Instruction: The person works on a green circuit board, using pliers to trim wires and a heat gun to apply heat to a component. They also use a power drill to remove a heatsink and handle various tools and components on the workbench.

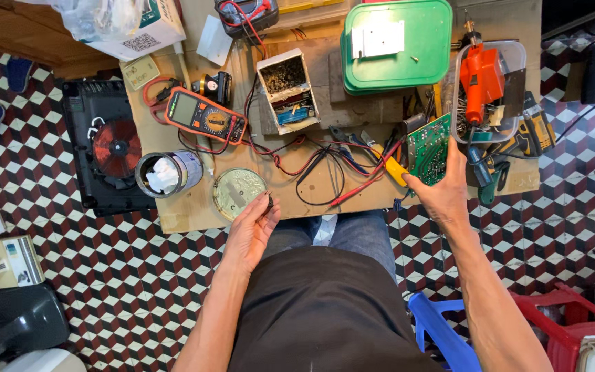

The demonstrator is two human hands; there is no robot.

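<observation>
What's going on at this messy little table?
A person sits at a low wooden table strewn with electronics gear. The right hand holds a green circuit board upright by its lower edge. The left hand pinches a small dark part, too small to identify, beside a round tin lid. An orange multimeter lies nearby, its red and black leads trailing across the table. An opened induction cooker sits on the floor alongside.

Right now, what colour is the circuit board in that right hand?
Green, as the head view shows: the circuit board held by the right hand.
</observation>
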